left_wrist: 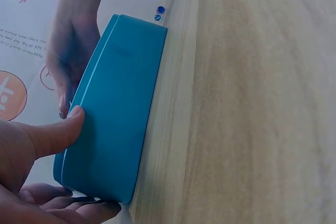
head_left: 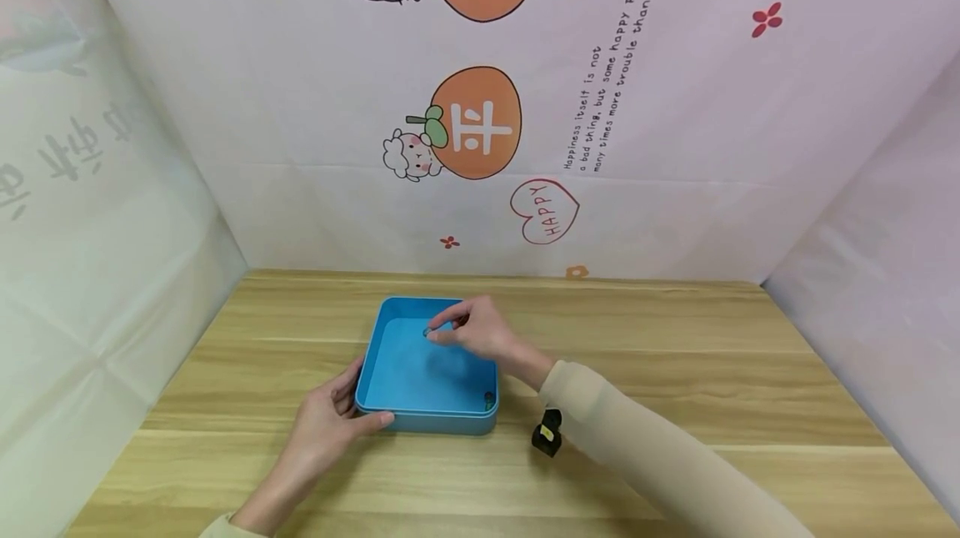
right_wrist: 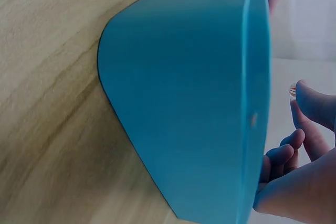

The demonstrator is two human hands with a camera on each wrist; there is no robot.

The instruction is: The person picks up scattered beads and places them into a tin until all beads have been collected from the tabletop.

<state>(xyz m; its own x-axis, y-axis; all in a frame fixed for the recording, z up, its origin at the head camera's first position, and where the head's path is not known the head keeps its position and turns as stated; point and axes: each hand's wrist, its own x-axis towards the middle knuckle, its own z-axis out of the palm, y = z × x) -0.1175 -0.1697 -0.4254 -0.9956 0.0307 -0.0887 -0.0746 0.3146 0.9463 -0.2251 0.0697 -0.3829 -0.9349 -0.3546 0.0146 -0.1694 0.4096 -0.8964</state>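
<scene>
A square blue box [head_left: 420, 424] stands on the wooden table. My left hand [head_left: 327, 417] grips its near left corner; in the left wrist view the thumb [left_wrist: 60, 134] lies on the near wall and the fingers curl round the other side. Over the far part of the box, my right hand [head_left: 480, 329] pinches a small clear marble [head_left: 428, 332] between thumb and forefinger. The right wrist view shows that marble [right_wrist: 293, 91] at the fingertips, with coloured streaks inside. Another small, dark greenish marble [head_left: 489, 397] lies in the box's near right corner.
The wooden table [head_left: 675, 404] is bordered by printed white cloth walls [head_left: 675, 213]. A black device [head_left: 547, 434] with a yellow label shows beside the right sleeve [head_left: 645, 438]. Two small blue round spots [left_wrist: 160, 13] appear past the box in the left wrist view.
</scene>
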